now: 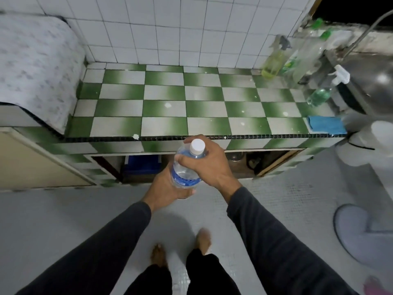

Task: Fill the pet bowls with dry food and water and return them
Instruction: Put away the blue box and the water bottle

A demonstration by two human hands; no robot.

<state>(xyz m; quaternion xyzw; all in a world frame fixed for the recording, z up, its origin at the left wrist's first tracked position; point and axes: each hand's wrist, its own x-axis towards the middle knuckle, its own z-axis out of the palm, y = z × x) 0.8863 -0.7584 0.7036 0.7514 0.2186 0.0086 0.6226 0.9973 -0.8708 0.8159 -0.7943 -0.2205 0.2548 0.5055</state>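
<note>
Clear water bottle (184, 167), capped, partly full: my left hand (168, 186) grips its base, right hand (209, 161) clasps its shoulder. Checkered counter (163, 107) ahead; spray bottles (274, 60) far right.

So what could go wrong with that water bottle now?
The water bottle is held in the air over the floor, not over the counter. If the left hand or right hand slips, it might drop near the bare feet. With its white cap off, water could spill there.

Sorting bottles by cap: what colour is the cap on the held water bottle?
White cap, seen in the head view.
</note>
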